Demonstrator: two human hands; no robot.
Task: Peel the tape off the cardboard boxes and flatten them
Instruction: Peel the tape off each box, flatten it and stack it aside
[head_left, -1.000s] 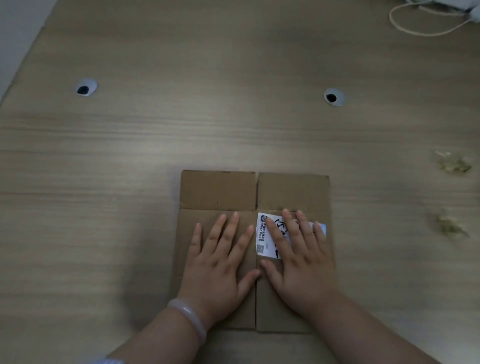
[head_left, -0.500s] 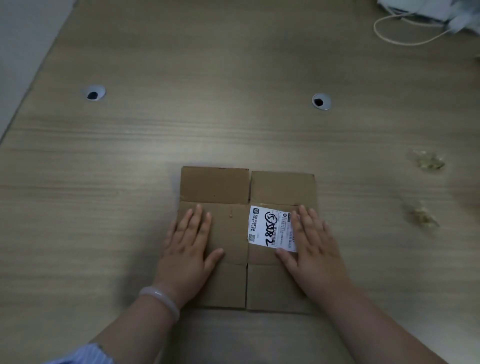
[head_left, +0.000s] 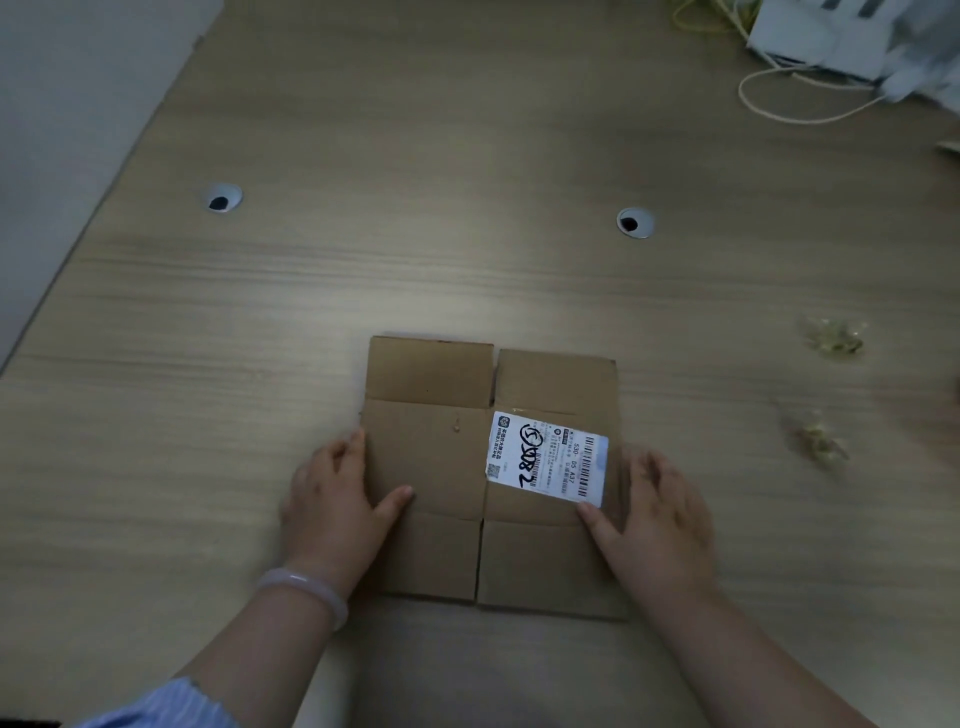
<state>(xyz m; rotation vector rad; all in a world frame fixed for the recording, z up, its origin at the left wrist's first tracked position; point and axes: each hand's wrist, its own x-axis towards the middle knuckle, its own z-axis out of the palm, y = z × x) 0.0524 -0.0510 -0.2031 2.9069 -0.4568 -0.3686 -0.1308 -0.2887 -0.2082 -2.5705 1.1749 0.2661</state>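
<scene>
So the cardboard box (head_left: 431, 457) looks done: it's lying flat on the table (head_left: 467, 156), near the middle and close to you, with the shipping label (head_left: 548, 457) face up on its right half. Its long axis runs near to far, and you've got one hand on each long side at about mid-length, so neither hand is closer than the other. That's really the bit that matters for picking it up.

Your left hand (head_left: 332, 499) has its thumb (head_left: 395, 501) on top and its fingers curled down at the left edge, which looks like a pinch on that side. Your right hand (head_left: 660, 514) has its thumb (head_left: 597, 522) on top just by the label's near corner, with the fingers along the right edge. It's a bit blurry there, so I can't tell if they've got under the edge yet.

One heads up: the slit between the flaps runs near to far down the centre, between your hands. Squeeze inward and I'd guess it folds along that line, so lift evenly. The tape wads (head_left: 831, 338) are well off to the right.
</scene>
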